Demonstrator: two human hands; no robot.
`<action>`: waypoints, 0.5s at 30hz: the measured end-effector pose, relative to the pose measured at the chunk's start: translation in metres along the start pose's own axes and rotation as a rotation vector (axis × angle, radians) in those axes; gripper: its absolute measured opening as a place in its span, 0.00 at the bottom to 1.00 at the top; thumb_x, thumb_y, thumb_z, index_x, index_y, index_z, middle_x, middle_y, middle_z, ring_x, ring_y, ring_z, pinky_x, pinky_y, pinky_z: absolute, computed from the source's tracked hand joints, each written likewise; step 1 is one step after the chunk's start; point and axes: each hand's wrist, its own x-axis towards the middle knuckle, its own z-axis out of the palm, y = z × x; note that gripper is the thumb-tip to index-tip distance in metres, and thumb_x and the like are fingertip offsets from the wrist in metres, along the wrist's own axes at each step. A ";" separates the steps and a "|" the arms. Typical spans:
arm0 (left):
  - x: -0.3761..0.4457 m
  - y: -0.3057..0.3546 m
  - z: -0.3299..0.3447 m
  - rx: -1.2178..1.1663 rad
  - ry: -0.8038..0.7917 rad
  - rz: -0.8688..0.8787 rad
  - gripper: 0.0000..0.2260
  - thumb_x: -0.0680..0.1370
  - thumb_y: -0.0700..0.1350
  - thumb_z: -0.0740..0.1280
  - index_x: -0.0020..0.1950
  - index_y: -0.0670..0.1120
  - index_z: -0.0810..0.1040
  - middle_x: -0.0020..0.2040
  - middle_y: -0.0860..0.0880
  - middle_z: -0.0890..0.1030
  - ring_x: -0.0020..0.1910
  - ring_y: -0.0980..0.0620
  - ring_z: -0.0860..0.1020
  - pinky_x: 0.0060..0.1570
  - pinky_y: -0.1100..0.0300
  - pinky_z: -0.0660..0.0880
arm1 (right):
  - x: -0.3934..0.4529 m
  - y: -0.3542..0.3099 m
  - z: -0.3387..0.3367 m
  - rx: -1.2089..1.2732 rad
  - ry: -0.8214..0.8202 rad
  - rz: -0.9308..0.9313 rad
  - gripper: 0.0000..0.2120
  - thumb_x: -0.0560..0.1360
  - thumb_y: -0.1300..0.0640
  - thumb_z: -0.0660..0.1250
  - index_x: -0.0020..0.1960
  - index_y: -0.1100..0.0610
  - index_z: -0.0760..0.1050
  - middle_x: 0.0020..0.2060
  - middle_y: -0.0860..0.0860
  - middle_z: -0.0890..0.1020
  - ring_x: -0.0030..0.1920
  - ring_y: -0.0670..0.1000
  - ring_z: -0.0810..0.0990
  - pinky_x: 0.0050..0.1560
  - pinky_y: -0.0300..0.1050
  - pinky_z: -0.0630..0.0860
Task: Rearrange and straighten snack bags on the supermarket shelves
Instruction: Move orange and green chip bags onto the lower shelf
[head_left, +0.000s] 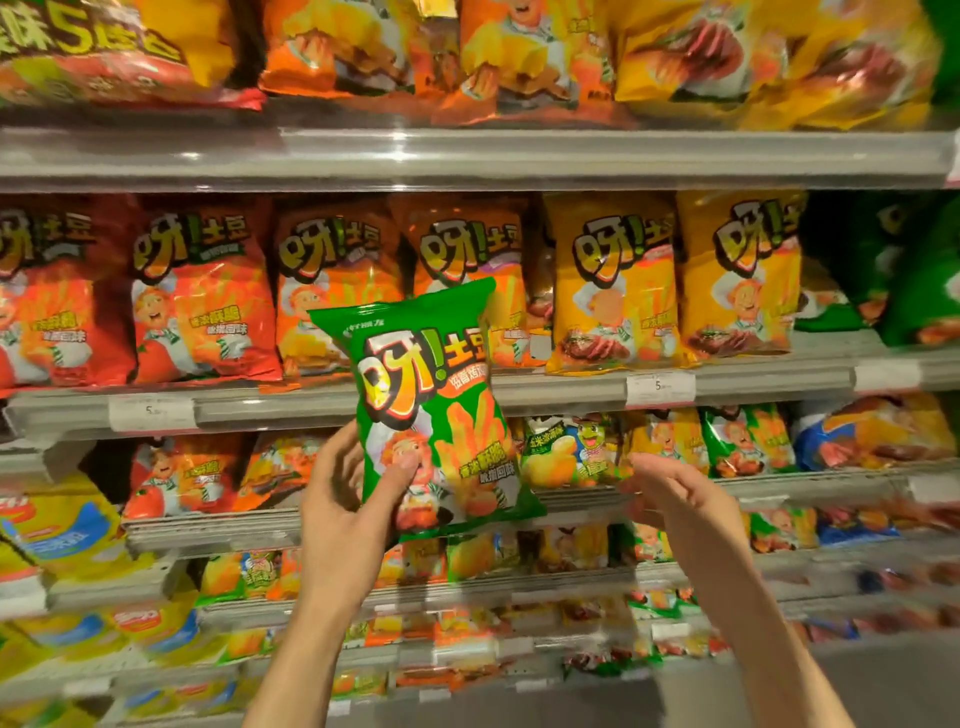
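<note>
though crinkled, glossy green snack bag (439, 415)

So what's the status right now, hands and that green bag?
Left hand gripping green snack bag, held up before the shelves. Right hand open, empty, beside it. Nothing blocking.

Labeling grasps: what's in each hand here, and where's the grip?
Left hand holds the green snack bag by its lower left edge, thumb on the front. Right hand is open and holds nothing.
</note>
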 end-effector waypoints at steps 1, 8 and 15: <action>-0.005 0.000 0.015 -0.011 0.017 0.005 0.20 0.71 0.49 0.75 0.61 0.58 0.77 0.55 0.62 0.85 0.55 0.65 0.82 0.48 0.74 0.76 | 0.007 0.002 -0.014 -0.024 -0.002 -0.005 0.09 0.80 0.56 0.68 0.45 0.51 0.86 0.40 0.52 0.86 0.41 0.52 0.83 0.42 0.45 0.78; -0.047 0.007 0.127 -0.040 0.093 -0.004 0.20 0.69 0.48 0.75 0.60 0.56 0.77 0.54 0.59 0.86 0.54 0.61 0.83 0.48 0.71 0.77 | 0.042 0.019 -0.126 -0.114 0.006 -0.061 0.05 0.79 0.48 0.69 0.49 0.41 0.84 0.42 0.46 0.88 0.43 0.47 0.87 0.48 0.47 0.81; -0.054 0.015 0.191 0.030 0.059 -0.012 0.21 0.69 0.52 0.76 0.62 0.57 0.77 0.54 0.64 0.84 0.54 0.67 0.81 0.47 0.76 0.74 | 0.064 0.019 -0.188 -0.065 0.038 -0.055 0.08 0.80 0.51 0.68 0.48 0.39 0.84 0.43 0.48 0.88 0.44 0.47 0.87 0.50 0.50 0.81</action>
